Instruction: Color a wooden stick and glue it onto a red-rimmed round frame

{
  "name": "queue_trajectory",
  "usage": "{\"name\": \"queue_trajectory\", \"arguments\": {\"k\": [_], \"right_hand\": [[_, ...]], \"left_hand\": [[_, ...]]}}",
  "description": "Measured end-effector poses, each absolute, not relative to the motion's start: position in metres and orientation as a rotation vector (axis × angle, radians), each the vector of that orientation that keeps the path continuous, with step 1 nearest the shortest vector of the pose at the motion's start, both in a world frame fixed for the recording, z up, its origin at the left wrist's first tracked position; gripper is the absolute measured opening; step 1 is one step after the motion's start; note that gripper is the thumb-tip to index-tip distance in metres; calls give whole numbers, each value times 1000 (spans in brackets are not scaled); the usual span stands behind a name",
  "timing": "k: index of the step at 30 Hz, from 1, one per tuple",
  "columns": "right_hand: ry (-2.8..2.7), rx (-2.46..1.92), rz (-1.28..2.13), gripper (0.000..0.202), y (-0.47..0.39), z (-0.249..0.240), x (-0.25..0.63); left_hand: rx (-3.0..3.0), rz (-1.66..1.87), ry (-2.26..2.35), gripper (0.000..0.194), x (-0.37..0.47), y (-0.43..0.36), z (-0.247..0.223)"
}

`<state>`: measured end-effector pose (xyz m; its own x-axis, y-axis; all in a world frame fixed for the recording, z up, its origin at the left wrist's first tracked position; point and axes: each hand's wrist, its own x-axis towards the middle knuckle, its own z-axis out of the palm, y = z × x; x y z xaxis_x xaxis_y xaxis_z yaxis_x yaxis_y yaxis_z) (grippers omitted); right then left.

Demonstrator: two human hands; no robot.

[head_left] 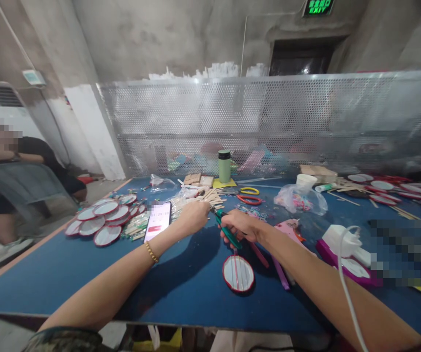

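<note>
Green-handled pliers (226, 230) are gripped in my right hand (242, 224), their jaws pointing up and left. My left hand (195, 218) is closed right at the jaws; whatever its fingers pinch is too small or hidden to make out. Below the pliers, a round red-rimmed disc (238, 274) with a pale face and lengthwise stripes lies on the blue table (181, 288). A lit phone (158, 222) is just left of my left hand. Thin wooden sticks (214, 197) are scattered behind both hands.
Several red-rimmed discs (106, 222) are piled at the left, with more (382, 186) at the far right. Red-handled scissors (249, 200), a green bottle (224, 167) and a plastic bag of small coloured pieces (302, 199) stand behind. A white cable (344, 288) crosses my right forearm. A person sits at left.
</note>
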<state>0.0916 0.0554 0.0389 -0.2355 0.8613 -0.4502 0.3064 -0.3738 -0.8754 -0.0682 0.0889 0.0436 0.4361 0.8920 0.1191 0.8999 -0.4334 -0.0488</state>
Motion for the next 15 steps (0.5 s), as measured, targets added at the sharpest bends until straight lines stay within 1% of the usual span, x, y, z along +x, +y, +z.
{"name": "queue_trajectory", "arguments": {"k": [15], "right_hand": [[-1379, -1628, 1751, 14, 69, 32, 96]], "left_hand": [[-2594, -137, -1635, 30, -64, 96, 35]]}}
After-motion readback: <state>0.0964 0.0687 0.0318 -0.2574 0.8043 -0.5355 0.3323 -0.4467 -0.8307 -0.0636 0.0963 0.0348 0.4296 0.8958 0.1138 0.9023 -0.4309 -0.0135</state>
